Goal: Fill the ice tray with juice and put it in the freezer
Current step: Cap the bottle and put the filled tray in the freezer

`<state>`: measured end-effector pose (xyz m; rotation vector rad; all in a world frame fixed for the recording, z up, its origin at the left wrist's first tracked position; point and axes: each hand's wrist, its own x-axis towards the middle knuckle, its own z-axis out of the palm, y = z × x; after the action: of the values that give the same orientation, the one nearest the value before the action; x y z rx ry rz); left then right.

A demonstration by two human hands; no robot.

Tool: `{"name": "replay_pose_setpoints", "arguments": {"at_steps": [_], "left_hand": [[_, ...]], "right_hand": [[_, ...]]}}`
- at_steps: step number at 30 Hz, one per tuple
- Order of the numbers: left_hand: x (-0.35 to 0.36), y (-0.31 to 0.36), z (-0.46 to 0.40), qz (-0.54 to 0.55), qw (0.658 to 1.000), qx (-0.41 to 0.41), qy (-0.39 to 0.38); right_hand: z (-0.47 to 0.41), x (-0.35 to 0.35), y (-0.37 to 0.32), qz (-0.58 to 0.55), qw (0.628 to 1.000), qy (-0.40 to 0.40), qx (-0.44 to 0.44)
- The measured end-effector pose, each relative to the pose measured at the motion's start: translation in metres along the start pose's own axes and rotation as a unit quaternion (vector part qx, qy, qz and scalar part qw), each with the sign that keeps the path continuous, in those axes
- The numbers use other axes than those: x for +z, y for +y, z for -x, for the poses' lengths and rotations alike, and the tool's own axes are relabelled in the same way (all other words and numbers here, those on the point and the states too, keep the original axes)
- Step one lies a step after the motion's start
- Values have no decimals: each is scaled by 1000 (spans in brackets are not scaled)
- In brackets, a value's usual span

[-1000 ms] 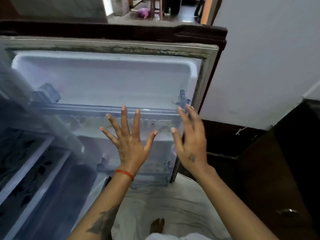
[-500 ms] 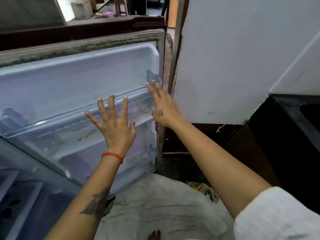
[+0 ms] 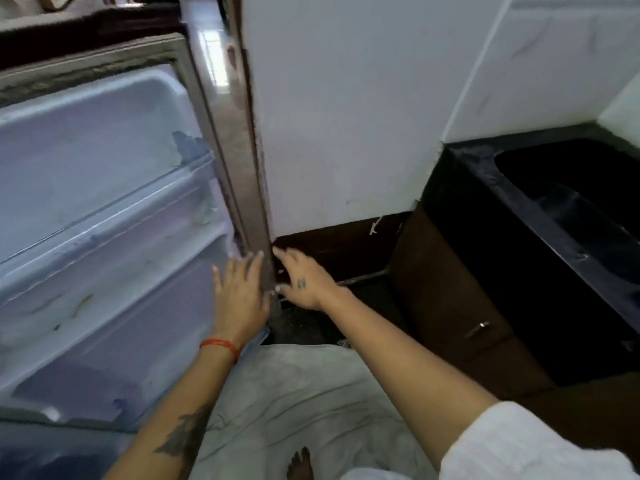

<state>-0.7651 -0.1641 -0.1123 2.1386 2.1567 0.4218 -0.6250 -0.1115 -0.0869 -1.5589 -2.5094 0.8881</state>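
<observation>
Left of frame: fridge door (image 3: 104,209), inner side showing. Centre: left hand (image 3: 242,292) flat on its liner, right hand (image 3: 304,282) open at its edge (image 3: 266,271). Ice tray unseen, presumably already stored; closing remains.

The fridge door (image 3: 104,209) runs off the left edge of the view, so its hinge side and most of its shelves (image 3: 104,258) cannot be seen, and its whole inner face is smeared by motion blur. The left hand (image 3: 242,296) is blurred too; whether its fingertips touch the door's edge cannot be told. The right hand (image 3: 301,282) has its fingertips partly behind the door's edge. The small mark on its back is too small to read. The black sink (image 3: 571,209) is cut off at the right edge. A foot (image 3: 300,465) is cut by the bottom edge.
</observation>
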Motion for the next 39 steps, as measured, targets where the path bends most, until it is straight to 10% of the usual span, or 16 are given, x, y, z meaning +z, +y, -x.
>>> {"name": "replay_pose_setpoints", "arguments": {"at_steps": [9,23,31,39], "left_hand": [[98,116,10,-47,876,164,-451],[106,411,-2,127,892,364,-235],[91,552,-11,277,831,458,-154],[137,664,-36,300,789,445,-300]], "right_hand": [[159,16,180,37,952,-158,260],[352,-52,305,-66,880,332,332],[430,-94,349,-49,716,586,376],[509,-105,401,-59,463,669,579]]}}
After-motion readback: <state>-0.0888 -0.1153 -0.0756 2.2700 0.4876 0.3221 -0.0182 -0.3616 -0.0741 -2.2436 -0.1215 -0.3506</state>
